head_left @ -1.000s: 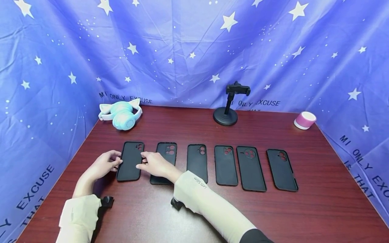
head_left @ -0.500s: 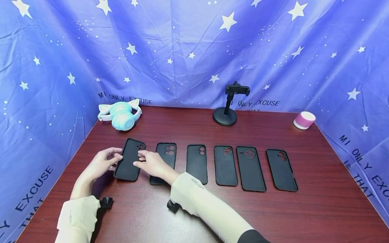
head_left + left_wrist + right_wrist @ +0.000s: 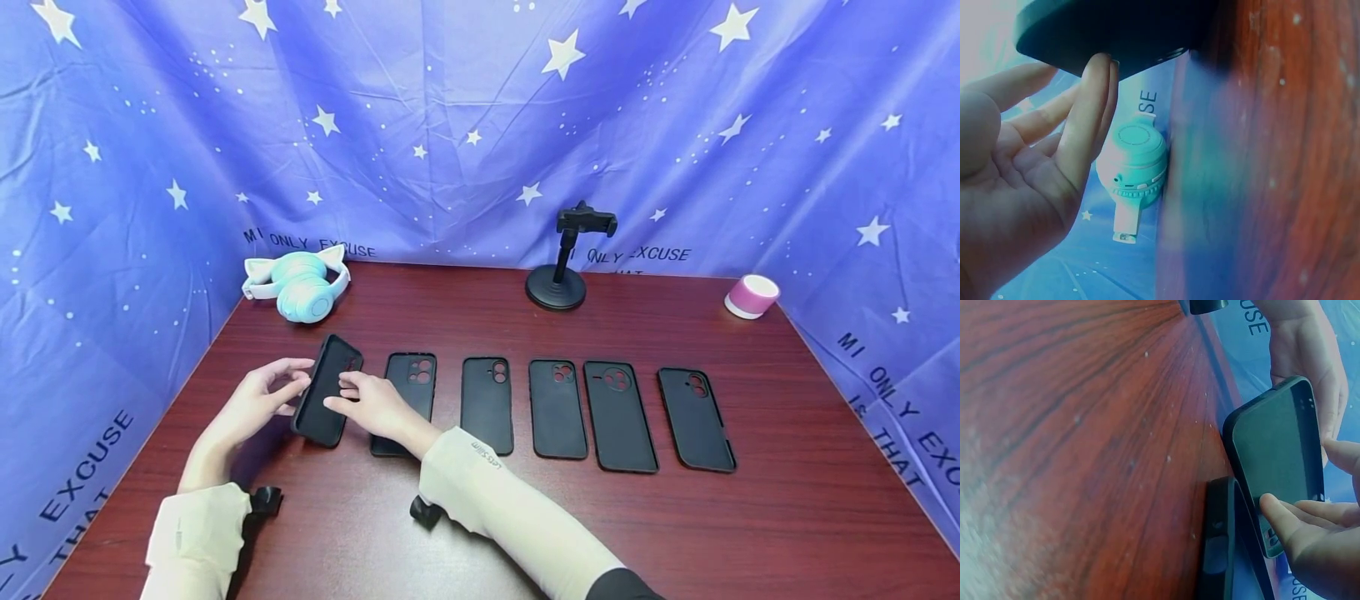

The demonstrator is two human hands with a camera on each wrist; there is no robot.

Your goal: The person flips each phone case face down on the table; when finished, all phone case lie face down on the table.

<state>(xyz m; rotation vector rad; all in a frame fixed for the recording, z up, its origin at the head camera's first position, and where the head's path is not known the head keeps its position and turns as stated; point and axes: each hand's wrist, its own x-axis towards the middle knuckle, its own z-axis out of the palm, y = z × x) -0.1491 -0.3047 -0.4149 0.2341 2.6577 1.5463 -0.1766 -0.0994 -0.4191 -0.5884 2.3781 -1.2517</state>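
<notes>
A black phone case point(image 3: 324, 410) at the left end of a row is tilted up, its left edge raised above the table. My left hand point(image 3: 258, 404) holds that left edge with thumb and fingertips. In the left wrist view, fingertips meet the underside of the case point(image 3: 1122, 31). My right hand point(image 3: 378, 407) pinches the other long side near the camera cutouts. The right wrist view has the right thumb point(image 3: 1272, 509) over the hollow inside of the case point(image 3: 1279, 447). Just right of it, a second phone case point(image 3: 412, 392) lies flat, partly covered by my right hand.
Farther right lie several black cases, including one with a round camera opening point(image 3: 618, 417) and an end case point(image 3: 697, 421). Behind stand cat-ear headphones point(image 3: 303, 283), a black phone stand point(image 3: 557, 287) and a pink-and-white cylinder point(image 3: 752, 297). A starry blue curtain point(image 3: 450, 167) surrounds the wooden table point(image 3: 480, 533).
The leftmost phone case has gone from lying flat to tilted, its left edge rising and its top leaning right. Both hands have shifted slightly with it. The other cases have stayed put.
</notes>
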